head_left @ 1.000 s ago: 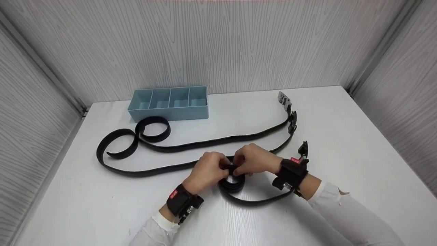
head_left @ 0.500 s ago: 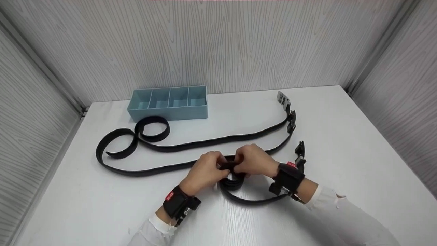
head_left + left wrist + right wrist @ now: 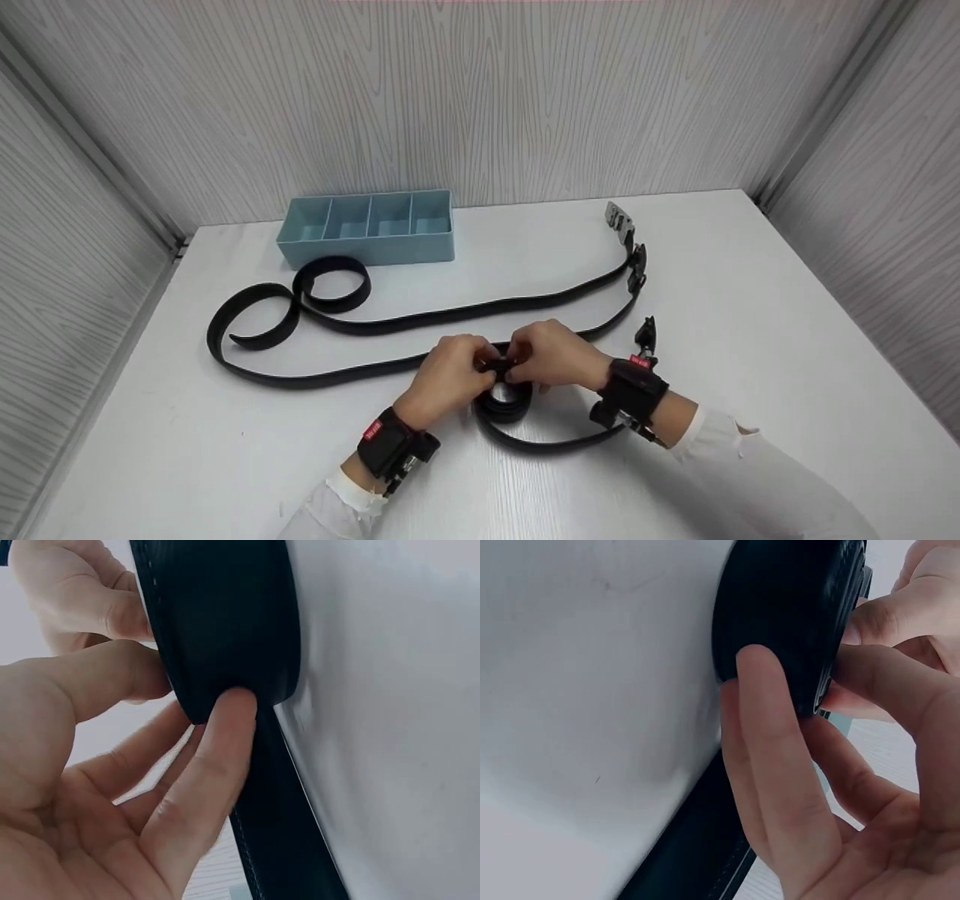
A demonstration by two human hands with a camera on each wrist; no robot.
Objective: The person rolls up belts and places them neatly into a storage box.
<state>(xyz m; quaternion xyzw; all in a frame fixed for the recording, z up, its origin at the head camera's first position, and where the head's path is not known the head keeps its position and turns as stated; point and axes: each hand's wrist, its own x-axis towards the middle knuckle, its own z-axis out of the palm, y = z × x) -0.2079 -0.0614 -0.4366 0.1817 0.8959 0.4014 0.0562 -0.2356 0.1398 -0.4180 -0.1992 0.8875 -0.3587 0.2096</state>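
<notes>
In the head view a black belt (image 3: 504, 411) is partly rolled into a coil standing on edge on the white table. My left hand (image 3: 450, 376) pinches the coil's far side from the left. Opposite it, my right hand (image 3: 556, 358) pinches the same part, and the fingertips of both hands nearly meet. From the coil, the belt's unrolled length curves right, passes behind my right wrist and leads to a dark buckle (image 3: 646, 334). Both wrist views show the coiled belt (image 3: 221, 615) close up, with a finger of the right hand (image 3: 772, 757) along its outer side.
Two more black belts lie stretched across the table: the far belt (image 3: 480, 307) has a silver buckle (image 3: 619, 220), the near belt (image 3: 330, 379) passes just beyond my hands. A blue four-compartment box (image 3: 367, 244) stands at the back left, before the patterned wall (image 3: 525, 105).
The fingers of both hands have shifted slightly on the coil. The dark buckle of the coiled belt has slid left, closer to the right wrist. The other belts and the box stay put.
</notes>
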